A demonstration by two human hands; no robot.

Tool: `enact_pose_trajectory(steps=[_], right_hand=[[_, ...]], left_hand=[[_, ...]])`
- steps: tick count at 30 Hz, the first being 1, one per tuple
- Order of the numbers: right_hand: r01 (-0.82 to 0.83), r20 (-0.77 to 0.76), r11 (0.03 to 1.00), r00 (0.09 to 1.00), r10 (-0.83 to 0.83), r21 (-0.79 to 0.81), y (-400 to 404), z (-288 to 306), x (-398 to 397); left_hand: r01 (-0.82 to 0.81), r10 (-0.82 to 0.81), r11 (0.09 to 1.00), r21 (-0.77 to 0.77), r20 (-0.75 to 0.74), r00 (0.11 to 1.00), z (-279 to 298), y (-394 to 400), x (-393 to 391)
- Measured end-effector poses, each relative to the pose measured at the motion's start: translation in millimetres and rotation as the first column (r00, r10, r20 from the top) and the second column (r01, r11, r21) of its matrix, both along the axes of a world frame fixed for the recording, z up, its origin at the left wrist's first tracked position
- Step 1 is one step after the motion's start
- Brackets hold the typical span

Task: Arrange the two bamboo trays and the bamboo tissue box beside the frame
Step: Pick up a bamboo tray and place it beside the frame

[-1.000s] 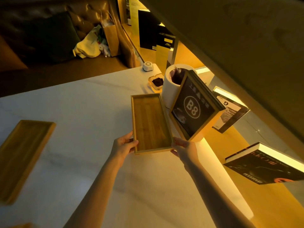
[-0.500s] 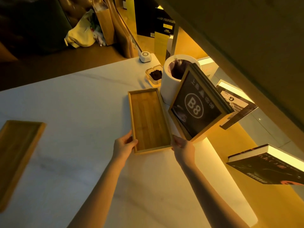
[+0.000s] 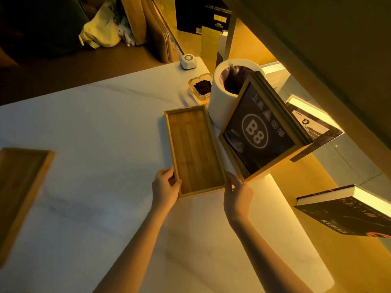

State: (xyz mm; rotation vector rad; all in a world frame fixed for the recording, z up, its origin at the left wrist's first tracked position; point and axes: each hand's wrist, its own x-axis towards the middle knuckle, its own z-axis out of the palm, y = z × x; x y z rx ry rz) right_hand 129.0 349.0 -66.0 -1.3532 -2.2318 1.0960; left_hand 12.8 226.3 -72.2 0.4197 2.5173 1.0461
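A long bamboo tray (image 3: 194, 151) lies flat on the white table (image 3: 101, 127), directly left of the wooden frame (image 3: 260, 134) with the "B8" picture. My left hand (image 3: 166, 188) grips the tray's near left corner, thumb over the rim. My right hand (image 3: 238, 192) touches the near right corner, its fingers against the rim beside the frame's lower edge. A second bamboo tray (image 3: 20, 187) lies at the table's far left, partly cut off by the image edge. The bamboo tissue box is not in view.
A white cylindrical bin (image 3: 224, 98) stands behind the frame. A glass ashtray (image 3: 201, 87) and a small white device (image 3: 188, 61) sit at the table's far corner. Books (image 3: 349, 214) lie on shelving to the right. A bag (image 3: 101, 32) rests on the sofa beyond.
The tray has slid slightly farther along the table beside the frame, both hands staying on its near corners. The camera view has shifted a little.
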Motion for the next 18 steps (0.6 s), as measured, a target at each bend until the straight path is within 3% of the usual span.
enact_pose_trajectory(steps=[4, 7, 9, 12, 18], right_hand=[[-0.276, 0.204, 0.913, 0.954, 0.221, 0.299, -1, 0, 10], [-0.418, 0.274, 0.808, 0.904, 0.327, 0.415, -10, -2, 26], [-0.540, 0.366, 0.761, 0.832, 0.418, 0.359, -20, -5, 35], [-0.609, 0.451, 0.775, 0.746, 0.489, 0.167, -26, -19, 43], [-0.611, 0.490, 0.776, 0.729, 0.477, 0.153, -20, -21, 46]], left_hand=[[0.121, -0.125, 0.992, -0.031, -0.157, 0.980, 5, -8, 4], [0.274, -0.323, 0.943, -0.188, -0.316, 0.892, 4, -17, 11], [0.346, -0.433, 0.889, -0.300, -0.304, 0.849, 0, -22, 15], [0.391, -0.483, 0.842, -0.371, -0.197, 0.853, -8, -24, 19], [0.404, -0.481, 0.842, -0.358, -0.157, 0.863, -11, -20, 27]])
